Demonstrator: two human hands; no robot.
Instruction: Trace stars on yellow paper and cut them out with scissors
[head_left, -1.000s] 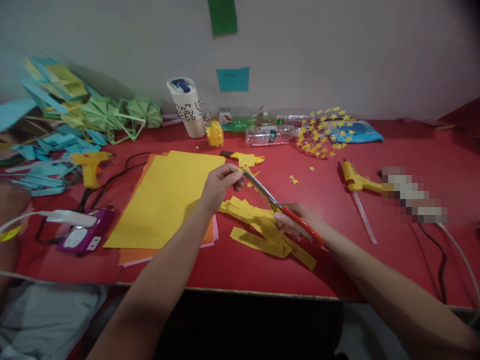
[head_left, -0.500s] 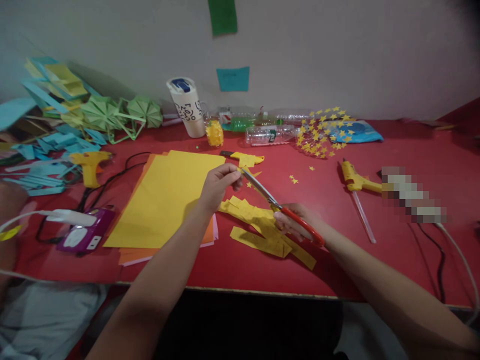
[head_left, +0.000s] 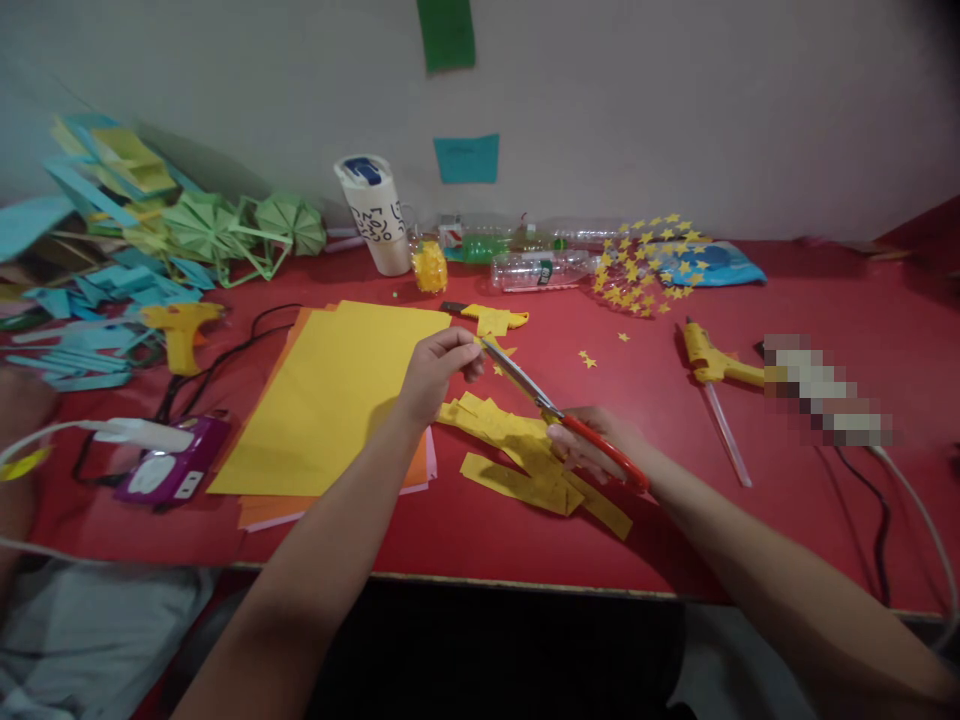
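My left hand (head_left: 442, 365) pinches a small piece of yellow paper (head_left: 486, 339) between thumb and fingertips. Red-handled scissors (head_left: 541, 400) are gripped in my right hand (head_left: 589, 445), their blade tips at that piece. How far the blades are apart is hard to make out. Below the scissors lies a loose heap of yellow paper strips (head_left: 502, 432). A yellow-bodied cutter (head_left: 514, 319) with a dark end rests just beyond my left hand. Small cut yellow paper stars (head_left: 589, 362) are scattered to the right of the blades.
Yellow paper sheets (head_left: 330, 400) lie stacked over orange and pink ones. Glue guns (head_left: 701, 352) sit at both sides, with a purple power strip (head_left: 176, 465) at left. Behind stand a tumbler (head_left: 375, 220), plastic bottles (head_left: 540, 268) and a star-covered clear piece (head_left: 645, 270). Another person's arm (head_left: 19, 440) shows at left.
Both hands stay almost where they were. The scissor blades have shifted very slightly at the yellow paper piece.
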